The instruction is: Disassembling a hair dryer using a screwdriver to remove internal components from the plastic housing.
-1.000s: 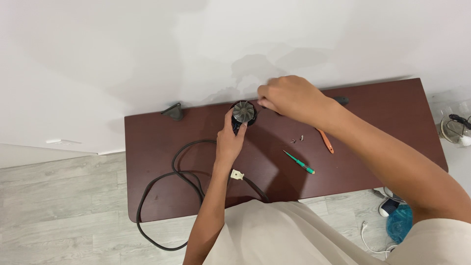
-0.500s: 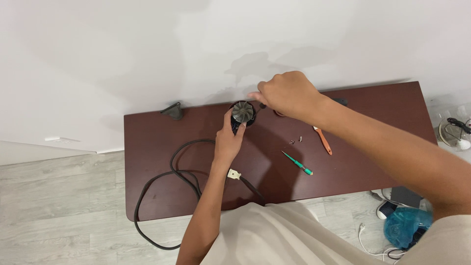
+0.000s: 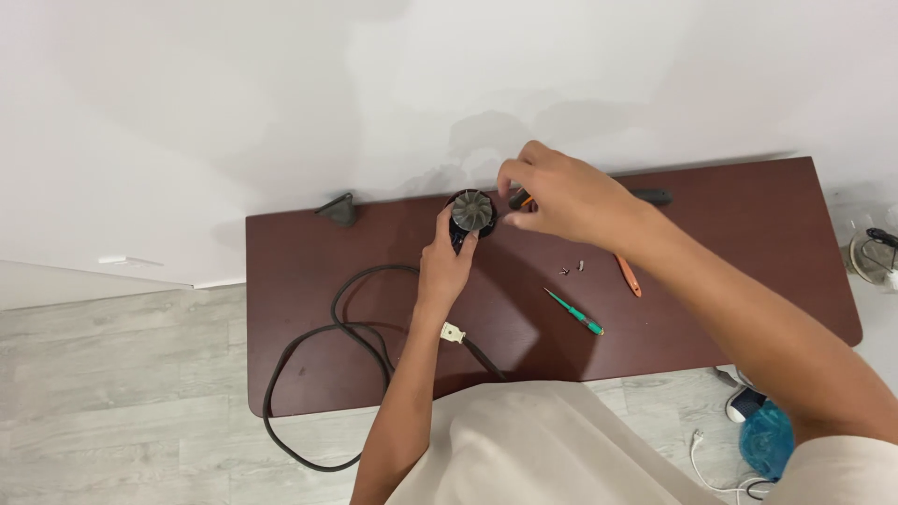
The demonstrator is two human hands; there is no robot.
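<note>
My left hand (image 3: 447,269) grips a dark round device with a grey fan wheel (image 3: 472,211) on top, held upright over the far part of the dark red table (image 3: 299,281). A thick black cord (image 3: 323,337) runs from it in loops across the table and over the front edge. My right hand (image 3: 561,196) hovers just right of the fan wheel, fingers pinched around a small tool with an orange and black tip (image 3: 520,199) pointing at the wheel.
A green screwdriver (image 3: 574,312), an orange tool (image 3: 629,276) and a few tiny screws (image 3: 572,269) lie right of centre. A small dark cone-shaped part (image 3: 339,209) sits at the far left edge. A white wall stands behind. A blue object (image 3: 769,440) and cables lie on the floor.
My right hand has lifted slightly off the fan wheel and shifted right, so the wheel's blades now show. The left hand keeps its hold.
</note>
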